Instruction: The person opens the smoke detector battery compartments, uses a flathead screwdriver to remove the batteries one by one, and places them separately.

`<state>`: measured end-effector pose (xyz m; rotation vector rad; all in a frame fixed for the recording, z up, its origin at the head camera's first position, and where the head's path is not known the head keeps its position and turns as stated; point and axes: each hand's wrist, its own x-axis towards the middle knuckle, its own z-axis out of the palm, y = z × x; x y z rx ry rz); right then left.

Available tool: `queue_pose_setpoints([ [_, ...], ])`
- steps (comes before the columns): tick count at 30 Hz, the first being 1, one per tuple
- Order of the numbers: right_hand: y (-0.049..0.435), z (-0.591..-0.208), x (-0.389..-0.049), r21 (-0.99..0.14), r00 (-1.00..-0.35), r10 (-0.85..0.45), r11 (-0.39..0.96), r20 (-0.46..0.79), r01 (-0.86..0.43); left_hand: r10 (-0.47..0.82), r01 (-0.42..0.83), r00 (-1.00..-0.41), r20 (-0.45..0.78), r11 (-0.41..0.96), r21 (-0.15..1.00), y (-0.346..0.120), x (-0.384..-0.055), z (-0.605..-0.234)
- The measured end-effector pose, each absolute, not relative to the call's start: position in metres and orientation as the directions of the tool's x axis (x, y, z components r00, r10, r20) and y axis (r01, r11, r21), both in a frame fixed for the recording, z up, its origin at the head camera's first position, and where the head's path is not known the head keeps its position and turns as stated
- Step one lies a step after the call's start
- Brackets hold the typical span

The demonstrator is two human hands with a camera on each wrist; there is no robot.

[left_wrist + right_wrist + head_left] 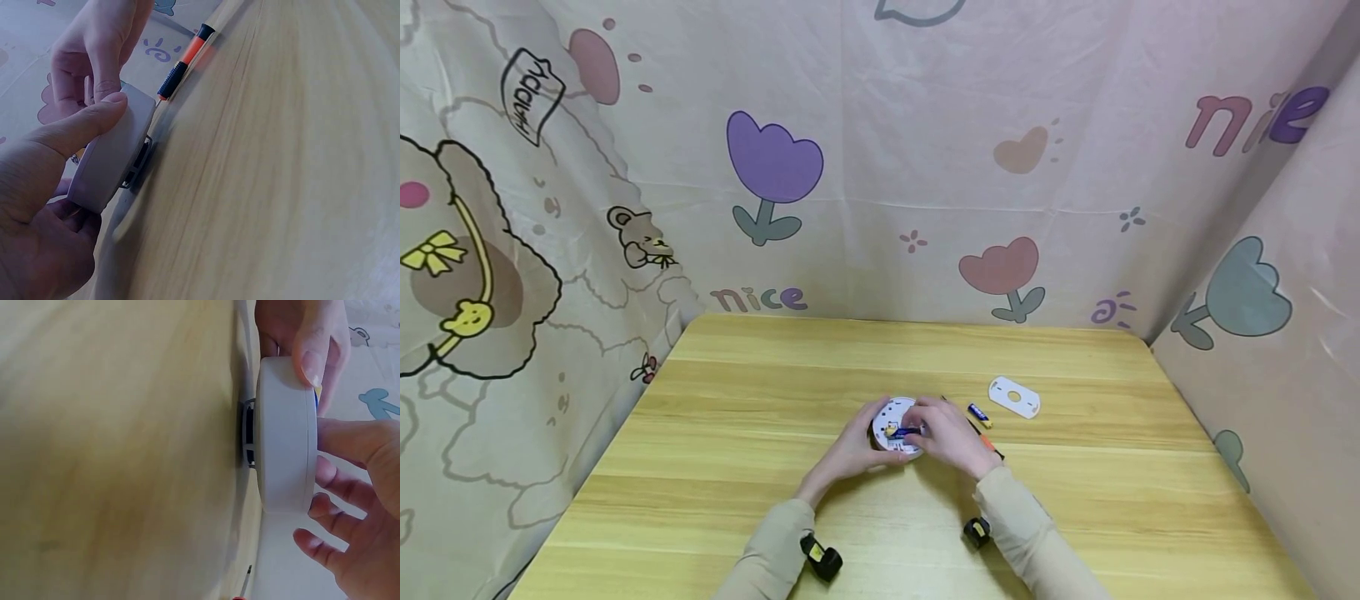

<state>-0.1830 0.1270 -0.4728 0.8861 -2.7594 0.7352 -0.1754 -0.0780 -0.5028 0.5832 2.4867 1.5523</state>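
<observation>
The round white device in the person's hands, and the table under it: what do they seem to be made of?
The round white device looks like moulded plastic with a matte, smooth shell, uniform pale colour and rounded edges. The table looks like wood or a wood-look laminate: light yellow grain lines run along it with a mild sheen; which one cannot be told.

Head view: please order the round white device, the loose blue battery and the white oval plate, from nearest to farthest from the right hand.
1. Round white device: under the right hand, touching.
2. Loose blue battery: just right of it.
3. White oval plate: farther right, toward the back.
</observation>
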Motion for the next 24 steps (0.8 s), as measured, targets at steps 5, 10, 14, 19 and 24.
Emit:
queue_pose_setpoints([
  [5,0.1240,-0.4673,-0.1858,-0.404,-0.820,-0.527,0.715,0.225,-0.570,0.407,0.249,-0.911,0.075,0.395,0.884,-0.0785,-0.1754,-0.5033],
  [10,0.1219,-0.4653,-0.1878,-0.372,-0.809,-0.549,0.720,0.210,-0.585,0.406,0.245,-0.911,0.070,0.397,0.884,-0.0785,-0.1759,-0.5032],
  [14,0.1213,-0.4638,-0.1887,-0.352,-0.802,-0.567,0.724,0.186,-0.593,0.406,0.243,-0.911,0.069,0.395,0.886,-0.0785,-0.1763,-0.5032],
  [19,0.1212,-0.4622,-0.1893,-0.339,-0.798,-0.582,0.728,0.154,-0.596,0.404,0.240,-0.912,0.064,0.401,0.884,-0.0786,-0.1764,-0.5036],
  [24,0.1220,-0.4628,-0.1897,-0.278,-0.775,-0.608,0.725,0.170,-0.630,0.407,0.247,-0.911,0.071,0.399,0.883,-0.0787,-0.1772,-0.5048],
])
